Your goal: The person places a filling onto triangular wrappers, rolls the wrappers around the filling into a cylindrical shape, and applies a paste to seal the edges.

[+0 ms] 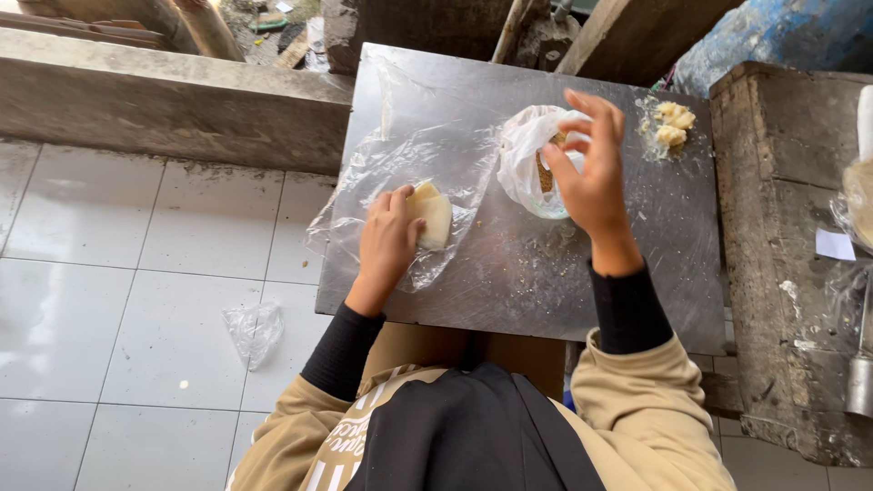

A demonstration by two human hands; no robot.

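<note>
My left hand (386,241) rests on a pale folded piece of dough (433,215) that lies on a clear plastic sheet (405,159) spread over a steel table top (637,255). My right hand (591,168) hovers over a small bowl lined with a white plastic bag (527,164); its fingertips pinch at brown crumbs inside. Whether it holds any crumbs is hidden by the fingers. Two small pale lumps of dough (674,123) sit at the table's far right corner.
A crumpled clear plastic bag (254,329) lies on the white tiled floor at left. A concrete ledge (164,100) runs behind. At right stands a rough wooden bench (782,236) with a metal cup (859,382).
</note>
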